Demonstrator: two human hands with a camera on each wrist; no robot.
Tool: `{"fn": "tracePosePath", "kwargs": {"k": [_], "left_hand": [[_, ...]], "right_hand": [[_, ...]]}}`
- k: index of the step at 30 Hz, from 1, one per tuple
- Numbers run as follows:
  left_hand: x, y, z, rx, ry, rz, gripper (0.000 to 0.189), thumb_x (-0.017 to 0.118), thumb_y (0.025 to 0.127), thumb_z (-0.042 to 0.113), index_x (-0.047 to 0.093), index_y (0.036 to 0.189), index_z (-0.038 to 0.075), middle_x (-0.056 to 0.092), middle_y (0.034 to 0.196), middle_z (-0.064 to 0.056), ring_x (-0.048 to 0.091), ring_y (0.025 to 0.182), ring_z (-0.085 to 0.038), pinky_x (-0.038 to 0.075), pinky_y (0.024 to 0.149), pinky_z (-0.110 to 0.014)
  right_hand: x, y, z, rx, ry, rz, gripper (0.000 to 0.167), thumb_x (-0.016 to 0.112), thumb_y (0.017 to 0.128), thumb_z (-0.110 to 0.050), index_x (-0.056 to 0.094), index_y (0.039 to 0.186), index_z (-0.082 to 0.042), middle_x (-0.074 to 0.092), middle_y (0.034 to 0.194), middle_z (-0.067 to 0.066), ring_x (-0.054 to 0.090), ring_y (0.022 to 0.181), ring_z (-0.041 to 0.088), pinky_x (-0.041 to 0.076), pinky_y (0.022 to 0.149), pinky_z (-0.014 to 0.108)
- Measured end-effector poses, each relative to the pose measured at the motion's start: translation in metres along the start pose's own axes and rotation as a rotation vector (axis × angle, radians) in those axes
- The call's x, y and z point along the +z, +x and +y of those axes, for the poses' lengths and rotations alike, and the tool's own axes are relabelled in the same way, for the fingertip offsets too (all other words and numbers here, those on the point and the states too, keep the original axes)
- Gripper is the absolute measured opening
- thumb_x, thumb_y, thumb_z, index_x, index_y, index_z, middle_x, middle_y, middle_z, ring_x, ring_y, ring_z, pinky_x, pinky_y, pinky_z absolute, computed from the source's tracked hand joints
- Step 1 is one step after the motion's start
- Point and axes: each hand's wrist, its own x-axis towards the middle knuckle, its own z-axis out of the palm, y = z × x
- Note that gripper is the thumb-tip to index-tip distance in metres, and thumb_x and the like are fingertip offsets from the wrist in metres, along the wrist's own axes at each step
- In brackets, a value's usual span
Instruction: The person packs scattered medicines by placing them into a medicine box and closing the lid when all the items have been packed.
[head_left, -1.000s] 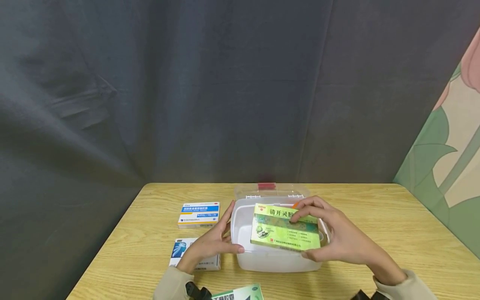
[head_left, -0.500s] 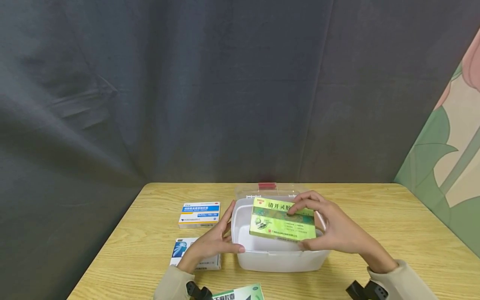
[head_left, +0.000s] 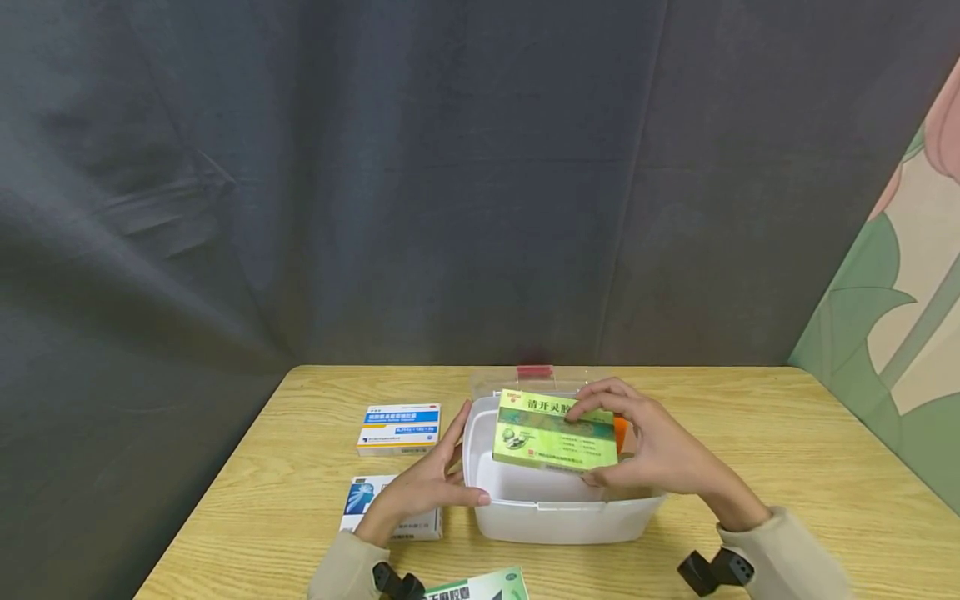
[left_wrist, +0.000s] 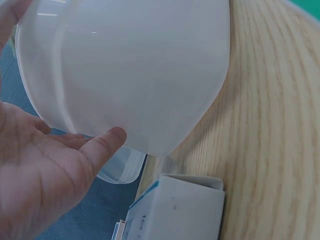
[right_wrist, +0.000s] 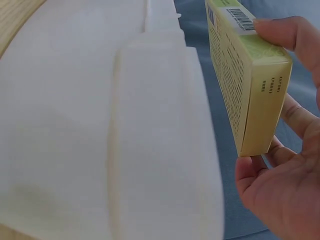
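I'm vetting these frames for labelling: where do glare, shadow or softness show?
Left wrist: pale glare streaks on the tub, soft shadow beside it on the table; right wrist: the tub's near edges look soft, the green box crisper; head: that box's smallest print too fine to read.

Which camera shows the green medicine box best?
The head view: the green medicine box shows its printed front, partly behind the right hand. The right wrist view shows its barcode, small print and one end; the left wrist view, none of it.
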Motion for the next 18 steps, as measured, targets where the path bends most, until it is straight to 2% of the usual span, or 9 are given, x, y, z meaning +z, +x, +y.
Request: {"fn": "tracePosePath", "kwargs": {"k": [11, 18], "left_hand": [[-0.001, 0.0, 0.0, -0.012, 0.01, 0.001, 0.117, 0.082, 0.078, 0.03, -0.006, 0.154, 0.036, 0.001, 0.161, -0.005, 0.018, 0.143, -0.03, 0.03, 0.109, -0.041], [0.0, 0.0, 0.0, -0.012, 0.018, 0.007, 0.117, 0.083, 0.078, 0.031, -0.006, 0.154, 0.037, 0.002, 0.161, -0.007, 0.019, 0.143, -0.031, 0.03, 0.109, -0.04]], "right_hand": [[0.006, 0.005, 0.009, -0.013, -0.005, 0.002, 0.056, 0.088, 0.058, -0.013, 0.068, 0.109, -0.028, 0.054, 0.122, -0.007, 0.047, 0.114, 0.021, 0.04, 0.092, 0.057], [0.012, 0.008, 0.014, 0.013, -0.012, -0.032, 0.055, 0.085, 0.059, -0.011, 0.068, 0.109, -0.025, 0.054, 0.123, -0.005, 0.046, 0.116, 0.021, 0.041, 0.095, 0.051]]}}
